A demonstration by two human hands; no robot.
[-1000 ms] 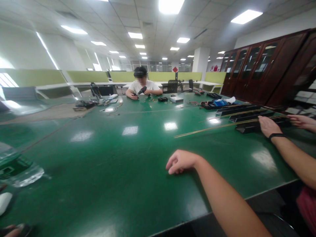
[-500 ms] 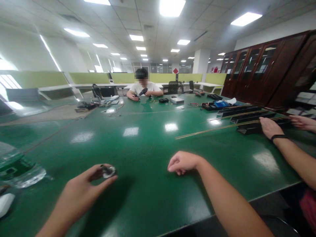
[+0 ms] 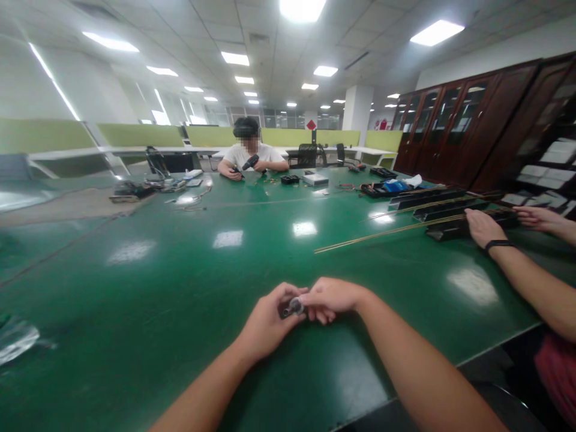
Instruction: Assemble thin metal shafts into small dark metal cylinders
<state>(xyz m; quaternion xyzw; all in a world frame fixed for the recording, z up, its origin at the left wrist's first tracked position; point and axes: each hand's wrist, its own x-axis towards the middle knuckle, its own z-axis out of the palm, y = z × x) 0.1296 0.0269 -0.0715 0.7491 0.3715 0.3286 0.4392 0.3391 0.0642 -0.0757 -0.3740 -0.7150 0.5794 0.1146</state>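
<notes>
Above the green tabletop, my left hand pinches a small round part between thumb and fingers. The part is greyish and shiny, with a short dark tube-like end; its exact kind does not show. My right hand meets it from the right, thumb and forefinger at the part's edge. The other right fingers are curled under, and whatever lies inside them is hidden.
A clear bottle shows at the left edge. At right, a co-worker's hand rests by thin brass-coloured rods across black channel-shaped holders. Across the table a person holds a power drill. Cables and electronics lie far left.
My left hand has moved right, bringing the round part up against my right hand. My right hand has stayed nearly in place. The view has turned slightly right.
</notes>
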